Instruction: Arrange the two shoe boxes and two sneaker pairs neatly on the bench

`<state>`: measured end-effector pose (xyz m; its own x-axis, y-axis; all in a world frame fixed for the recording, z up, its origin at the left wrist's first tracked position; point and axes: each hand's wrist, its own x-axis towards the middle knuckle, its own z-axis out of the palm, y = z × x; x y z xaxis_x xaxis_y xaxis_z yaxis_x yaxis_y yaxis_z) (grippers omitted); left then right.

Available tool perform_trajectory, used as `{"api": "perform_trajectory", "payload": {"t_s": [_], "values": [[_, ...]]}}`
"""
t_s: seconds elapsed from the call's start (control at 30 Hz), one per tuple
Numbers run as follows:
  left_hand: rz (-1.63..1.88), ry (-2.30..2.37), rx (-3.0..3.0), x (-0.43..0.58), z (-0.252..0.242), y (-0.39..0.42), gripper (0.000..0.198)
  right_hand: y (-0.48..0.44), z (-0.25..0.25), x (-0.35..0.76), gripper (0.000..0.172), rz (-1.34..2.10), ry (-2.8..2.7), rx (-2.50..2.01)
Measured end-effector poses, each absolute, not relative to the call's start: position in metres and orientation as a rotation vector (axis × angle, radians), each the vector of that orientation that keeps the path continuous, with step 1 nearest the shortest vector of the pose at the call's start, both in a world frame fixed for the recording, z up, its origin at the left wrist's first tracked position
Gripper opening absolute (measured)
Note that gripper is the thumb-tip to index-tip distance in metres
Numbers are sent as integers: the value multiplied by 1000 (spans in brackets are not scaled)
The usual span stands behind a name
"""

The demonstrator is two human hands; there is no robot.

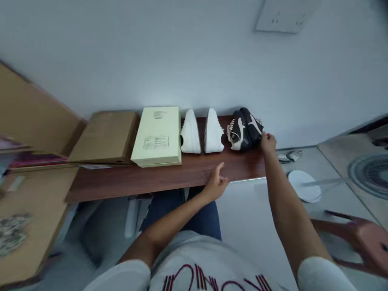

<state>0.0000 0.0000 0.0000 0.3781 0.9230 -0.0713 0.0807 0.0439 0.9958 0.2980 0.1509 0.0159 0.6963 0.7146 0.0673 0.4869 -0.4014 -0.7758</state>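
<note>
A pair of dark sneakers with pale stripes (246, 130) lies on its sides at the right end of a narrow brown wooden shelf (194, 171). My right hand (268, 143) has its fingers closed at the near right end of the right-hand dark sneaker. Over the shelf's front edge, my left hand (216, 184) hovers with fingers apart and holds nothing. To the left of the dark pair are two white sneakers, one on the left (190, 133) and one on the right (213, 132), both on their sides with soles facing each other.
Left of the white sneakers sit a pale yellow shoebox (157, 135) and a brown cardboard box (104, 135). Another tabletop (45, 202) adjoins at left. On the right are a reddish plastic stool (366, 238), a round fan (374, 173) and a white disc-shaped base (304, 186). A wall stands behind.
</note>
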Motion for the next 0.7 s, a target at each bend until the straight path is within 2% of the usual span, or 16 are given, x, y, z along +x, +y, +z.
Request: {"api": "perform_trajectory", "payload": {"t_s": [0.1,0.2,0.37,0.47,0.53,0.7], "values": [[914,1114,1354,-86,-15,-29,51,128,20,279,49,10,-989,-1944],[1174,1322,1334,-159,-16,-34,40,106,26,221,49,-194,-1223,-1754],[1554,1501,1211,-221,2,-9,32,84,23,72,55,-148,-1836,-1663],[1545,1461,1219,-224,11,-14,33,88,16,29,78,-175,-2020,-1864],[1460,1425,1293,-223,13,-29,35,97,12,30,86,-200,-2013,-2022],[1238,1415,1413,-240,3,-65,37,113,14,70,73,-207,-2046,-2151]]}}
